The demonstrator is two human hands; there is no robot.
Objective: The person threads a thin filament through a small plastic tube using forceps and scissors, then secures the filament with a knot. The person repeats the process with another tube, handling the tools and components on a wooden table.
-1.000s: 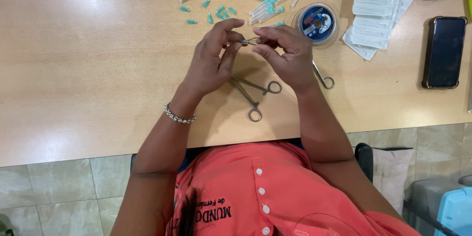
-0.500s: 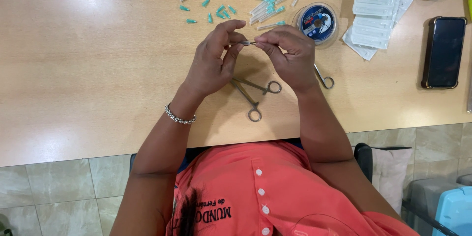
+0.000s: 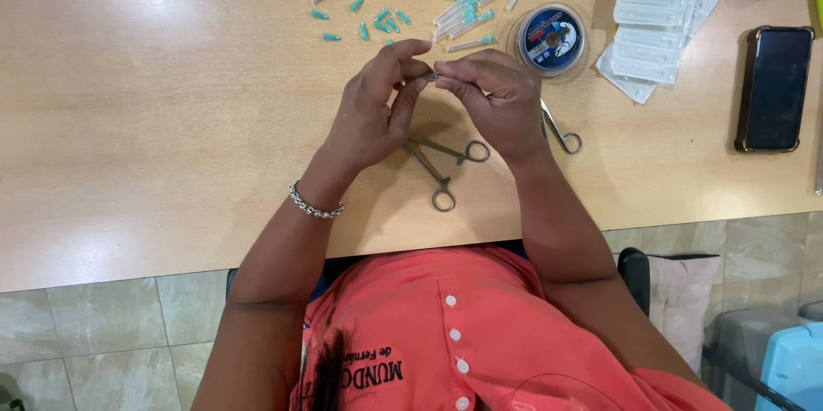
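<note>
Both hands met above the wooden table (image 3: 171, 120), the left hand (image 3: 373, 111) and the right hand (image 3: 497, 102) each pinching an end of a small thin metal piece (image 3: 431, 77) between fingertips, too small to identify. Directly below that piece lay a pair of steel forceps (image 3: 441, 167), and a second pair (image 3: 561, 130) poked out from under the right hand. Beyond the piece were scattered teal-capped needles (image 3: 459, 0), with a round spool (image 3: 551, 38) to its right and a dark phone (image 3: 773, 90) farther right.

Both forearms reach forward side by side. The left hand (image 3: 373, 111) and right hand (image 3: 497, 102) meet fingertip to fingertip, fingers curled, apparently pinching; a bracelet circles the left wrist.
</note>
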